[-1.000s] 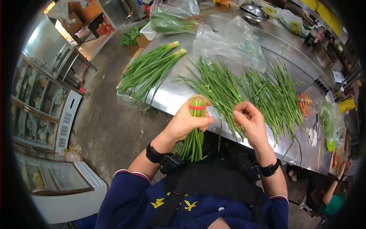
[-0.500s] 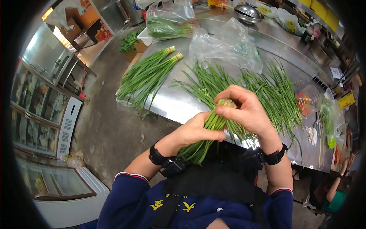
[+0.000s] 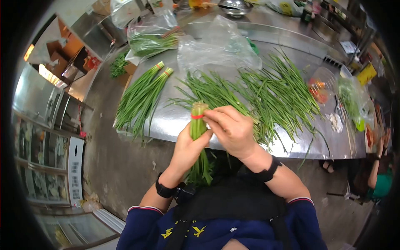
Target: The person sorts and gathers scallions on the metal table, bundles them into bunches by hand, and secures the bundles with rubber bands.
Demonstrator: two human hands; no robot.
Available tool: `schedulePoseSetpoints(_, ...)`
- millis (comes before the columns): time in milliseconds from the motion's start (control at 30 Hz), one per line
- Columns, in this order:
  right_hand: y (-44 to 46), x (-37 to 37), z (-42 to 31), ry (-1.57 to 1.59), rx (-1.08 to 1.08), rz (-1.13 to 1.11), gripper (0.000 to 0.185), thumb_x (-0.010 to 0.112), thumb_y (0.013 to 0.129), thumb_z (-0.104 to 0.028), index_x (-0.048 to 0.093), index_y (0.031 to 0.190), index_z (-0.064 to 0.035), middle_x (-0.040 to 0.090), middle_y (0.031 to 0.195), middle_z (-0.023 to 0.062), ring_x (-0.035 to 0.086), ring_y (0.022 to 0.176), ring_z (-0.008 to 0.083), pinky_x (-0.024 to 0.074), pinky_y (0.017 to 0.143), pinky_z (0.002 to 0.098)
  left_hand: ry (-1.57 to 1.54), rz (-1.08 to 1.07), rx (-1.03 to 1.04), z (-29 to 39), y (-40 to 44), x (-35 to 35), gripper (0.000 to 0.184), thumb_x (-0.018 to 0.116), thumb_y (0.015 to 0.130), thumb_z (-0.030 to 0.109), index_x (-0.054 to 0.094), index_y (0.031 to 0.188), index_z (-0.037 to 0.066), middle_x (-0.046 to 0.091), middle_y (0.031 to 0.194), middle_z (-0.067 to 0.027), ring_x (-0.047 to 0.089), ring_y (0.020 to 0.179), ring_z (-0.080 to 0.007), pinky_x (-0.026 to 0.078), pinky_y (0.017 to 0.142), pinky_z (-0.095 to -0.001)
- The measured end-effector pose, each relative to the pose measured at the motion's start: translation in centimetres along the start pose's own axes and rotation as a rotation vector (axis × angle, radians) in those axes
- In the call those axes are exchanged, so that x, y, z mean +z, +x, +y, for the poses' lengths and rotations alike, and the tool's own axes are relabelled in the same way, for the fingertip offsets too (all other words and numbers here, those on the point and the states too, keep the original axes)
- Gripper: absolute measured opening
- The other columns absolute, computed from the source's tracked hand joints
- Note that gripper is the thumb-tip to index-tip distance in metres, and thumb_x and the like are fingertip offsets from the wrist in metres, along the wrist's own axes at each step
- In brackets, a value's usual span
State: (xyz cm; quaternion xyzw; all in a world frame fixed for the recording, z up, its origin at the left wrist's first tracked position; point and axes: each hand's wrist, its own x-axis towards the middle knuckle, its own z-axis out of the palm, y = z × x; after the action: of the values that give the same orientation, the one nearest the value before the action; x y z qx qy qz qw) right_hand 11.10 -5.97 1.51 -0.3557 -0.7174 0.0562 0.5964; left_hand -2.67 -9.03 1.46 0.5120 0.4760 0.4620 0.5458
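My left hand (image 3: 187, 148) is wrapped round an upright bunch of green stalks (image 3: 196, 130), whose leaves hang below the fist. A red band (image 3: 197, 117) circles the bunch near its pale cut ends. The fingers of my right hand (image 3: 233, 130) are pinched together at the right side of the band; whether they grip the band or a stalk is too small to tell. Two banded bunches (image 3: 143, 98) lie on the left of the steel table (image 3: 166, 125). Loose green stalks (image 3: 275, 98) are spread over its middle and right.
Clear plastic bags (image 3: 216, 46) lie at the back, one over more greens (image 3: 152, 43). A metal bowl (image 3: 235, 7) stands behind. To the right are a plastic container (image 3: 320, 86), scissors (image 3: 340, 110) and bagged greens (image 3: 350, 98). Another person's arm (image 3: 376, 164) shows at far right.
The view has turned. My right hand came over the bunch's cut ends, then moved to the side of the band. The bunch tilted right and is upright again in my left hand.
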Motion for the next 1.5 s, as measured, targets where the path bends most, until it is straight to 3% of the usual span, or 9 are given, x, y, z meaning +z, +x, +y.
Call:
schedulePoseSetpoints(200, -0.8, 0.3, -0.6, 0.224, 0.24, -0.183, 0.012, 0.067, 0.071, -0.003, 0.062, 0.083, -0.0027, 0.058, 0.072, 0.0075, 0.056, 0.053, 0.0161, 0.0453, 0.047, 0.0264, 0.114, 0.039, -0.057, 0.1, -1.3, -1.3, 0.018, 0.058, 0.082, 0.007, 0.052, 0.098, -0.001, 0.051, 0.075, 0.0014, 0.047, 0.063, -0.0047, 0.04, 0.055, -0.0209)
schedulePoseSetpoints(467, -0.4, -0.8, -0.5, 0.161, -0.021, -0.434, 0.006, 0.06, 0.073, -0.007, 0.056, 0.076, -0.0051, 0.053, 0.068, 0.0081, 0.056, 0.058, 0.0259, 0.0442, 0.049, 0.0341, 0.351, 0.064, 0.017, -1.2, -0.9, -2.9, 0.017, 0.061, 0.079, 0.006, 0.054, 0.093, -0.001, 0.055, 0.075, -0.0011, 0.048, 0.069, -0.0073, 0.042, 0.061, -0.0232)
schedulePoseSetpoints(667, -0.5, -2.3, 0.7, 0.201, 0.016, -0.717, 0.009, 0.06, 0.072, -0.009, 0.058, 0.08, -0.006, 0.057, 0.073, 0.0093, 0.057, 0.061, 0.0287, 0.0448, 0.052, 0.0355, 0.335, 0.036, 0.034, -2.3, -0.8, -2.2, 0.018, 0.064, 0.079, 0.012, 0.055, 0.09, 0.0, 0.054, 0.073, -0.0021, 0.048, 0.068, -0.0072, 0.043, 0.061, -0.0245)
schedulePoseSetpoints(800, -0.3, -2.9, 1.1, 0.304, 0.477, -0.357, 0.01, 0.06, 0.078, -0.007, 0.062, 0.087, -0.0025, 0.061, 0.076, 0.0064, 0.06, 0.062, 0.0145, 0.0474, 0.055, 0.0275, -0.087, -0.112, -0.207, -0.3, 0.1, -2.9, 0.023, 0.064, 0.081, 0.019, 0.052, 0.088, 0.0, 0.051, 0.067, -0.0029, 0.051, 0.062, -0.0109, 0.046, 0.059, -0.0276)
schedulePoseSetpoints(933, -0.2, -2.2, 0.4, 0.545, 0.48, -0.339, 0.02, 0.06, 0.079, -0.004, 0.061, 0.098, 0.0003, 0.061, 0.09, 0.0091, 0.06, 0.072, 0.0137, 0.0476, 0.062, 0.024, -0.56, -0.516, -0.33, -0.1, 0.1, -3.5, 0.029, 0.065, 0.079, 0.025, 0.049, 0.086, 0.002, 0.047, 0.062, -0.0031, 0.049, 0.056, -0.0134, 0.047, 0.057, -0.03)
schedulePoseSetpoints(1067, -0.4, -1.1, -0.8, 0.743, 0.532, -0.246, 0.023, 0.06, 0.079, -0.003, 0.062, 0.102, -0.0003, 0.061, 0.094, 0.0104, 0.059, 0.08, 0.014, 0.0472, 0.069, 0.0247, -0.769, -0.678, -0.377, -0.1, 0.4, -3.0, 0.034, 0.067, 0.076, 0.031, 0.046, 0.079, 0.005, 0.042, 0.059, -0.0021, 0.045, 0.05, -0.0131, 0.044, 0.051, -0.0304)
schedulePoseSetpoints(1133, -0.9, -0.6, -0.3, 0.665, 0.459, -0.202, 0.022, 0.062, 0.078, -0.001, 0.064, 0.1, -0.0014, 0.061, 0.089, 0.0101, 0.06, 0.075, 0.0149, 0.0477, 0.064, 0.0248, -0.798, -0.715, -0.38, -0.4, 0.5, -2.7, 0.036, 0.068, 0.074, 0.033, 0.045, 0.078, 0.006, 0.041, 0.058, -0.0019, 0.043, 0.048, -0.013, 0.042, 0.048, -0.0302)
schedulePoseSetpoints(1233, -0.4, -0.5, -0.3, 0.336, 0.062, -0.107, 0.024, 0.067, 0.071, 0.0, 0.065, 0.094, -0.0029, 0.062, 0.079, 0.0085, 0.06, 0.061, 0.0183, 0.0473, 0.052, 0.0252, -0.913, -0.749, -0.419, -1.0, 0.2, -2.7, 0.036, 0.068, 0.074, 0.033, 0.045, 0.078, 0.007, 0.042, 0.057, -0.0019, 0.043, 0.047, -0.0126, 0.042, 0.048, -0.0296)
schedulePoseSetpoints(1500, 1.9, -2.3, 0.5, 0.155, -0.121, -0.294, 0.015, 0.067, 0.066, -0.001, 0.059, 0.078, -0.0043, 0.056, 0.07, 0.0067, 0.057, 0.055, 0.0215, 0.0453, 0.047, 0.0288, -0.836, -0.747, -0.484, -0.3, -0.1, -2.5, 0.035, 0.067, 0.076, 0.034, 0.044, 0.077, 0.007, 0.04, 0.056, -0.0011, 0.041, 0.046, -0.0112, 0.04, 0.045, -0.0282)
